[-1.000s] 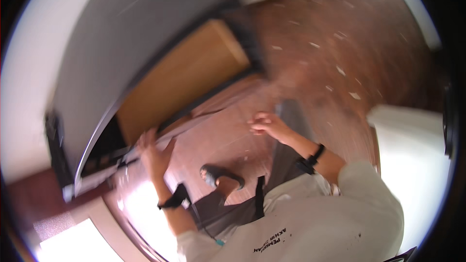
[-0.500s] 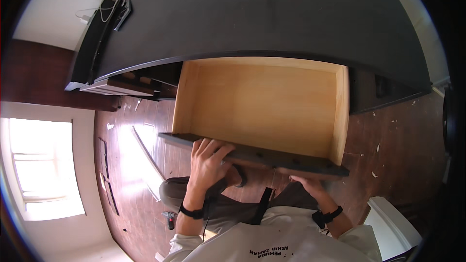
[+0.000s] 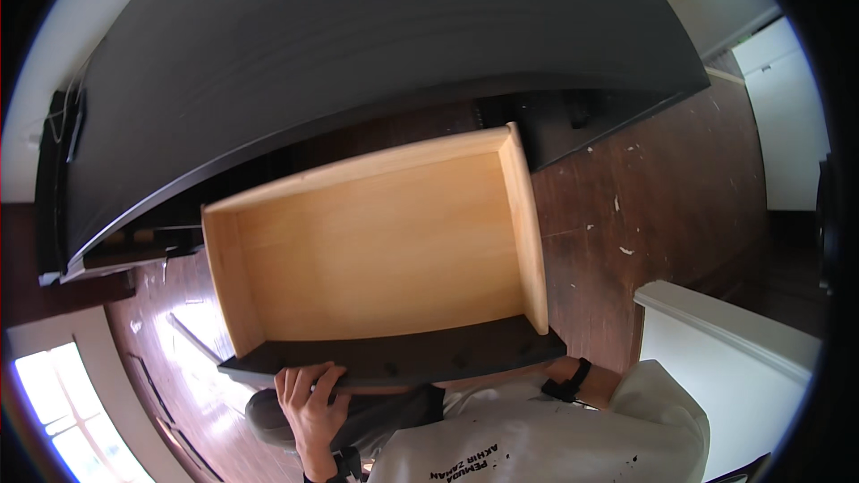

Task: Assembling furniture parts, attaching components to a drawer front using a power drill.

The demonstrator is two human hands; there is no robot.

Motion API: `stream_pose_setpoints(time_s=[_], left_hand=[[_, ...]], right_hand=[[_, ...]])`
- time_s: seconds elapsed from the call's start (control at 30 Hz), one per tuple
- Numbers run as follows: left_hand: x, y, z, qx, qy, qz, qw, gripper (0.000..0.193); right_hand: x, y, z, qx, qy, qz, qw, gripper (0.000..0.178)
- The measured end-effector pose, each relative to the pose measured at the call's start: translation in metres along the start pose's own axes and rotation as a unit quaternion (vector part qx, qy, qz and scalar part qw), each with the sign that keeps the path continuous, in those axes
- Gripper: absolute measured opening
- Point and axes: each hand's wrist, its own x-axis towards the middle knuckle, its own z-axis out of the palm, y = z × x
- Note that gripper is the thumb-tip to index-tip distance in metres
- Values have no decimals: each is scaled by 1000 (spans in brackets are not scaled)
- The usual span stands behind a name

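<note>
Pale wood forms the drawer (image 3: 385, 250) at mid-frame, below the dark cabinet (image 3: 403, 36). The left hand (image 3: 310, 398) grips the drawer's near edge, fingers bent; the right hand is hidden, its hold unclear. Uneven support could tip the drawer.

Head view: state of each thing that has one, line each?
drawer: pulled out, all four walls in view
dark cabinet: front opening exposed
left hand: fingers curled over the edge of the drawer front
right hand: mostly hidden by the drawer front, grip unclear
window: lit, open or shut unclear
floor: strewn with pale scraps
</note>
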Motion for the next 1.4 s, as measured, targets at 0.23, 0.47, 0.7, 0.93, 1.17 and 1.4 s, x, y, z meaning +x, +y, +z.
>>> stream_pose_setpoints(time_s=[0.23, 0.47, 0.7, 0.93, 1.17, 1.4], left_hand=[[0, 2, 5, -19, 6, -25, 999, 32], [66, -10, 8, -9, 18, 23, 1000, 37], [139, -27, 16, 30, 83, 23, 996, 38], [193, -40, 22, 72, 105, 54, 990, 40], [204, -44, 18, 39, 54, 54, 996, 48], [188, -33, 2, 102, 123, 108, 981, 49]], right_hand=[[3, -13, 5, -5, -37, -5, 999, 31], [4, -18, 1, -27, -35, -8, 999, 33], [1, -16, -5, -33, 10, -24, 999, 28], [-3, -16, -12, -12, 30, 3, 999, 24], [-7, -17, -17, 8, 40, -24, 999, 23], [-6, -7, -23, -57, 77, -56, 994, 23]])
